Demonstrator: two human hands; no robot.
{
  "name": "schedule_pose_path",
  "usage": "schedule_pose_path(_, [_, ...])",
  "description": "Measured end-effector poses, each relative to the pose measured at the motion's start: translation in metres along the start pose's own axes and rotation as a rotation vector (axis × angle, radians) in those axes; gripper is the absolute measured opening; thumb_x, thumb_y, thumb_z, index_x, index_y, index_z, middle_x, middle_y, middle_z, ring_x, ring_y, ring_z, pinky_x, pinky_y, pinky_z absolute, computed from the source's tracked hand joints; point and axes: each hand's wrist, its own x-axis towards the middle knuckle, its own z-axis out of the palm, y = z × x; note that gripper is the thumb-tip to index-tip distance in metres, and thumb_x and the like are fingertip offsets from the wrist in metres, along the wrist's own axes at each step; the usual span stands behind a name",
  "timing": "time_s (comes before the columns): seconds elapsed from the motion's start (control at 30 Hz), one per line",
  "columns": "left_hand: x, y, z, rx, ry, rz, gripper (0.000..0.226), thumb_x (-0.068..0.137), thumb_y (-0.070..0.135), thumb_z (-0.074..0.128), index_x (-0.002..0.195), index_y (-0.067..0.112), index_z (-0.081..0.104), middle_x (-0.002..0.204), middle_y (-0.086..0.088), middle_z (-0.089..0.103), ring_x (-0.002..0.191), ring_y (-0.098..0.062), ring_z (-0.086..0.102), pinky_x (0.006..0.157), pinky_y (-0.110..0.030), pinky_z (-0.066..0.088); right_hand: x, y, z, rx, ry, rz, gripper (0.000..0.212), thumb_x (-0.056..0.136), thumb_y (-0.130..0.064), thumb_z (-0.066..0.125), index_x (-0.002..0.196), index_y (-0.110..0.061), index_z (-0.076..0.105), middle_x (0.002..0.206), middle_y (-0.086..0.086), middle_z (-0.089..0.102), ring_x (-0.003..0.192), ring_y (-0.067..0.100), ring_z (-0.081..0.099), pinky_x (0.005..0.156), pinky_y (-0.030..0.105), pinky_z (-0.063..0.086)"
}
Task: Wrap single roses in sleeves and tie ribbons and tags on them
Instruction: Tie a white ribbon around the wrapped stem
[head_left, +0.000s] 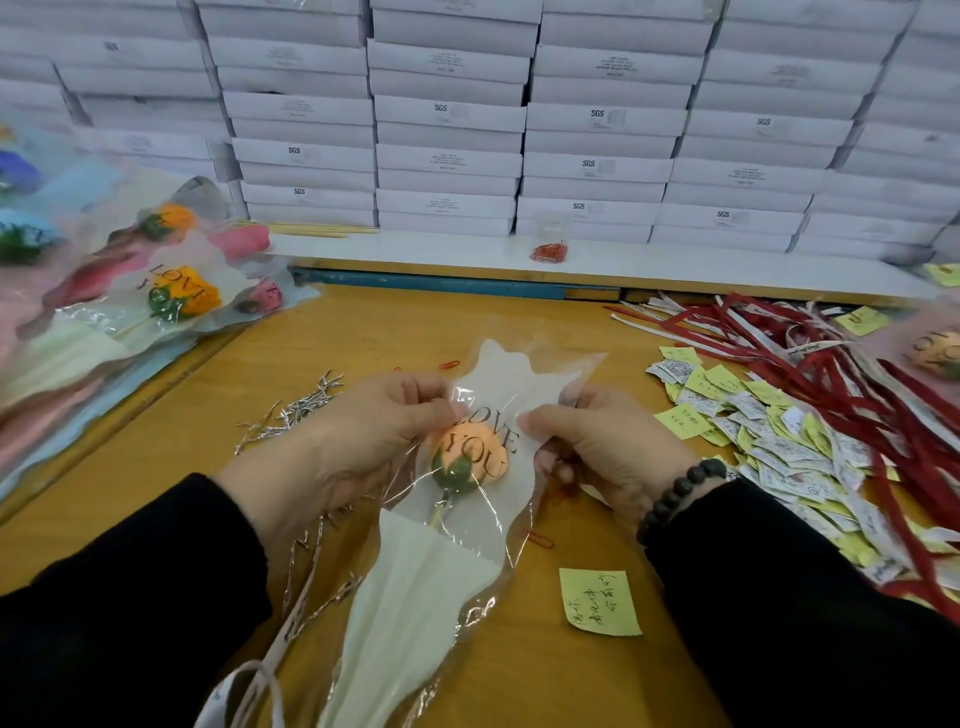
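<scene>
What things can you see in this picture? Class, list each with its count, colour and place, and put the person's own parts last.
rose: one, orange, inside the sleeve at centre
sleeve: one, clear and cream, held over the table
table: one, yellow wood, underneath
sticky note: one, yellow, near right of the sleeve
tags: many, yellow and white, piled right
ribbons: many, red and white, far right
wire ties: a bunch, silver, left of centre
wrapped roses: several, mixed colours, stacked left
boxes: many, white, stacked behind
left hand: pinches the sleeve's left edge
right hand: pinches its right edge; dark bead bracelet on the wrist
</scene>
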Motion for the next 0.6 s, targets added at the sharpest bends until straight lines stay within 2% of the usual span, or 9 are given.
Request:
schedule_pose_path(0.1, [0.0,0.001,-0.003,0.079,-0.033,-0.004,0.036,0.071,0.012,0.062,0.105,0.002,0.064,0.1,-0.022,0.069,0.082,-0.028,0.068,0.078,-0.04,0.053,0.001,0.0,-0.001,0.006,-0.04,0.017,0.019,0.084,-0.006,0.06,0.071,-0.01,0.046,0.038,0.001,0.053,0.04,0.017,0.043,0.041,0.024,0.033])
schedule_pose_path(0.17, [-0.001,0.002,-0.008,0.066,-0.072,-0.025,0.036,0.072,0.008,0.061,0.107,0.001,0.062,0.102,-0.023,0.068,0.084,-0.028,0.068,0.08,-0.039,0.052,0.003,0.002,-0.001,0.027,-0.076,0.024,0.016,0.083,-0.005,0.06,0.074,-0.01,0.047,0.04,-0.001,0.054,0.038,0.013,0.047,0.042,0.023,0.037])
schedule_pose_path(0.27, [-0.002,0.008,-0.016,0.089,-0.108,-0.036,0.031,0.079,-0.001,0.056,0.11,0.002,0.06,0.096,-0.021,0.069,0.074,-0.023,0.069,0.07,-0.033,0.057,0.006,0.008,0.003,0.022,-0.084,0.0,0.017,0.081,-0.005,0.066,0.086,-0.007,0.051,0.047,0.0,0.058,0.044,0.011,0.053,0.049,0.024,0.046])
schedule_pose_path(0.33, [0.0,0.013,-0.02,0.131,-0.092,-0.021,0.026,0.084,-0.005,0.052,0.107,0.004,0.06,0.091,-0.018,0.07,0.069,-0.021,0.069,0.062,-0.028,0.058,0.008,0.01,0.005,0.066,-0.072,-0.021,0.024,0.08,-0.006,0.069,0.098,-0.002,0.053,0.061,0.007,0.066,0.052,0.014,0.056,0.05,0.023,0.049])
schedule_pose_path(0.4, [0.001,0.018,-0.022,0.158,-0.08,0.011,0.026,0.085,-0.007,0.05,0.106,0.005,0.061,0.086,-0.015,0.07,0.065,-0.017,0.068,0.055,-0.023,0.057,0.01,0.011,0.008,0.101,-0.061,-0.059,0.02,0.079,-0.009,0.07,0.094,-0.001,0.059,0.071,0.012,0.067,0.055,0.015,0.057,0.047,0.019,0.05])
schedule_pose_path(0.47, [0.003,0.02,-0.02,0.201,-0.061,0.043,0.027,0.087,-0.007,0.049,0.106,0.007,0.061,0.084,-0.013,0.07,0.063,-0.015,0.068,0.053,-0.021,0.055,0.01,0.011,0.011,0.107,-0.019,-0.119,0.011,0.08,-0.008,0.07,0.079,-0.005,0.061,0.062,0.007,0.065,0.048,0.011,0.055,0.046,0.018,0.048])
schedule_pose_path(0.5, [0.004,0.021,-0.019,0.232,-0.045,0.063,0.028,0.087,-0.008,0.048,0.104,0.01,0.061,0.083,-0.012,0.07,0.063,-0.014,0.067,0.053,-0.02,0.054,0.011,0.013,0.011,0.106,0.011,-0.145,0.012,0.08,-0.009,0.07,0.074,-0.006,0.059,0.057,0.004,0.062,0.044,0.009,0.054,0.045,0.018,0.048])
schedule_pose_path(0.6, [0.008,0.023,-0.014,0.347,0.031,0.129,0.029,0.088,-0.007,0.049,0.1,0.016,0.061,0.081,-0.011,0.067,0.065,-0.014,0.065,0.061,-0.022,0.053,0.011,0.014,0.013,0.115,0.077,-0.193,0.014,0.081,-0.01,0.07,0.076,-0.005,0.057,0.049,-0.001,0.06,0.04,0.009,0.053,0.048,0.022,0.049])
